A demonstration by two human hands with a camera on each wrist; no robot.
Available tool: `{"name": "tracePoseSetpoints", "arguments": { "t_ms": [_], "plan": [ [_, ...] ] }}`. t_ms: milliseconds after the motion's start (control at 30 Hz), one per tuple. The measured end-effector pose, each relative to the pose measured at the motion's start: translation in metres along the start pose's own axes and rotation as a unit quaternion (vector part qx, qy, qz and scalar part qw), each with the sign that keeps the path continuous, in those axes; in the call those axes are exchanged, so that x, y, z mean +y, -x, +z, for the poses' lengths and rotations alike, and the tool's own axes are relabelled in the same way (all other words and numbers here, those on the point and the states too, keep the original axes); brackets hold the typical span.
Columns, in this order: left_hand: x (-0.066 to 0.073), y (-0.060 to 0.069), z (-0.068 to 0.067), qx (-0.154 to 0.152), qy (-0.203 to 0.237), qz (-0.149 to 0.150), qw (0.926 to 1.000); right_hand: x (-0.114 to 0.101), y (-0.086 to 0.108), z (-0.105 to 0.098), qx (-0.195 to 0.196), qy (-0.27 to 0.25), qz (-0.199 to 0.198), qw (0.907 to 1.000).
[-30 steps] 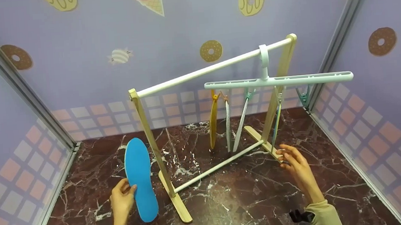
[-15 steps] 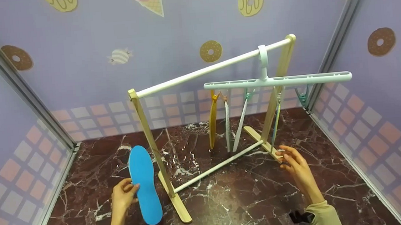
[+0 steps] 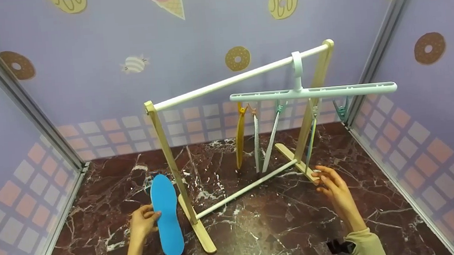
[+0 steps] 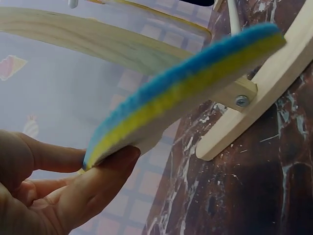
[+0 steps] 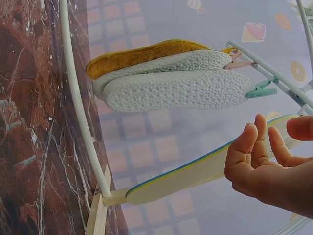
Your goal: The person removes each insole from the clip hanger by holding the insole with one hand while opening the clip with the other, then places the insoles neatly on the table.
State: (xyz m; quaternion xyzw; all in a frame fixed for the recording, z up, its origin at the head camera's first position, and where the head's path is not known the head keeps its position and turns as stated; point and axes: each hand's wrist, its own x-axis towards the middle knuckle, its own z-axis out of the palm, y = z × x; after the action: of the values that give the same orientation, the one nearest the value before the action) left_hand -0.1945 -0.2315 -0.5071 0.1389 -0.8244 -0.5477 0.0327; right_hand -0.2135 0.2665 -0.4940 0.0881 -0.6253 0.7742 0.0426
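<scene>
Between the thumb and bent fingers of the left hand (image 3: 143,223), a blue insole (image 3: 167,218) is pinched by its side edge, slanting, with a yellow layer under the blue and a pale underside. It lies just to that hand's right, between the hand and the near post of a wooden rack (image 3: 171,160). Well to the right, the right hand (image 3: 336,188) has its fingers loosely bent and parted, holding nothing, near the lower end of a hanging insole with a blue-and-yellow edge (image 3: 311,141); whether they touch is unclear. Above the right hand is a pale green hanger (image 3: 329,92). Leftward of that hand, a mustard insole (image 3: 240,142) and two whitish insoles (image 3: 272,142) hang from clips (image 3: 243,110).
</scene>
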Motion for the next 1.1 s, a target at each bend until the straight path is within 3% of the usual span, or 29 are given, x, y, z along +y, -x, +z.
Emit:
{"name": "tracePoseSetpoints", "arguments": {
  "t_ms": [600, 1100],
  "plan": [
    [-0.014, -0.009, 0.004, -0.04, 0.002, -0.013, 0.9991, -0.001, 0.0, 0.0, 0.012, 0.024, 0.011, 0.9996],
    [-0.019, -0.012, 0.008, -0.04, -0.03, -0.027, 0.9984, 0.001, 0.001, -0.001, 0.006, -0.001, -0.001, 1.0]
  ]
}}
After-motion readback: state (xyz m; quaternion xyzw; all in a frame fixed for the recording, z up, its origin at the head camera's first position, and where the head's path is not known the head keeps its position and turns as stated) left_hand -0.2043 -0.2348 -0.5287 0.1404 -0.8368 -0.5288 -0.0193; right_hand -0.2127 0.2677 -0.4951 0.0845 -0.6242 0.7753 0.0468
